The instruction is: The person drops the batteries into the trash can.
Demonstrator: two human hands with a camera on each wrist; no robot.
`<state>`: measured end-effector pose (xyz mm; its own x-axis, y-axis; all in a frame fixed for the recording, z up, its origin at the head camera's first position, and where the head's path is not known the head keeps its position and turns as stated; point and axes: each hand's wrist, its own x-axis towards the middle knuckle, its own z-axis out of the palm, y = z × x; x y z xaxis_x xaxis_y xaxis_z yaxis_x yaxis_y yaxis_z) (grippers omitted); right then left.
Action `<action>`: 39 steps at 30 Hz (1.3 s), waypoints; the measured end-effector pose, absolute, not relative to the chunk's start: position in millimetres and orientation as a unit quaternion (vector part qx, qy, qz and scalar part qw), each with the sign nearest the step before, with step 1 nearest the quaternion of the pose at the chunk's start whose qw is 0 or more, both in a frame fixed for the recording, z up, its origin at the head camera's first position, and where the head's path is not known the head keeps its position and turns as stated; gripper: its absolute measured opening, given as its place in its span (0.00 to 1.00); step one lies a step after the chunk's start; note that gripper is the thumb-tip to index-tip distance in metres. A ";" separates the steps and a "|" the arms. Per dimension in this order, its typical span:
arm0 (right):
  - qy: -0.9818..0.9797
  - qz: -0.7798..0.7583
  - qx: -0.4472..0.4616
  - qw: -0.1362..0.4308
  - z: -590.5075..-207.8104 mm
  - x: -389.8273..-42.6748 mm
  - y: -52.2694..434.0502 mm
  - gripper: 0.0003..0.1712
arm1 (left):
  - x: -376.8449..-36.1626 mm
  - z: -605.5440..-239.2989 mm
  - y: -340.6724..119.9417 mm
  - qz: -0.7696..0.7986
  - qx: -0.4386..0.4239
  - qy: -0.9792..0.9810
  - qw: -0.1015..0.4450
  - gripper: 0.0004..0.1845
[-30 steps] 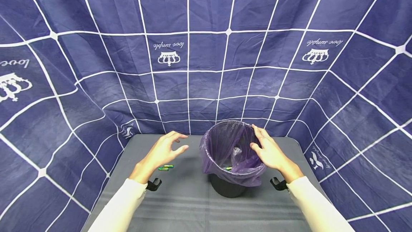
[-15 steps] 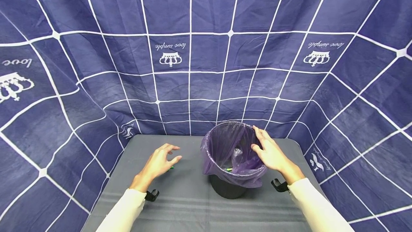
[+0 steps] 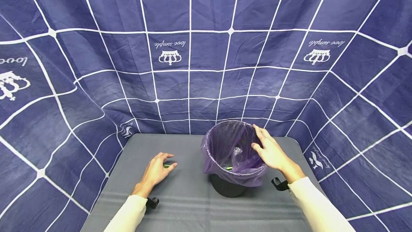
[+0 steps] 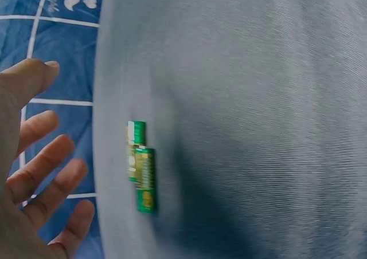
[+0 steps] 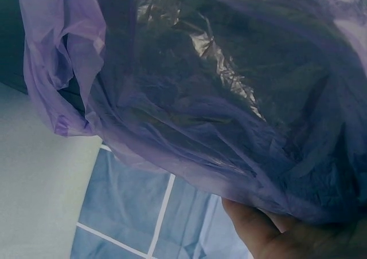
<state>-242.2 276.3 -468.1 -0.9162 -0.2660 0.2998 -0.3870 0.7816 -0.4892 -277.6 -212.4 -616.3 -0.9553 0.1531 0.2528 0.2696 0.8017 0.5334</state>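
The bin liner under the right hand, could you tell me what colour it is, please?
The bin liner is translucent purple; the right wrist view shows it best.

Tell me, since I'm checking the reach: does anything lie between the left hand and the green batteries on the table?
Nothing visible does. The left hand hovers with fingers spread just beside the two green batteries, and only bare grey table shows between them. The lined bin stands off to the side.
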 end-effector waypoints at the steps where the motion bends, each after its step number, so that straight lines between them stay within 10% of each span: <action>1: -0.938 0.280 0.174 0.108 -468.2 -242.6 276.2 0.43 | -277.2 -619.0 -213.3 -0.292 -0.114 -0.944 0.104 0.22; 39: -0.939 0.286 0.164 0.101 -471.0 -245.6 277.0 0.44 | -285.8 -658.2 -218.9 -0.246 -0.121 -0.954 0.124 0.13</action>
<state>-245.6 277.0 -471.0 -0.9258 -0.2505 0.2830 -0.3657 0.7826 -0.5037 -285.8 -218.9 -658.2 -0.9399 0.1691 0.2965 0.2915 0.8497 0.4394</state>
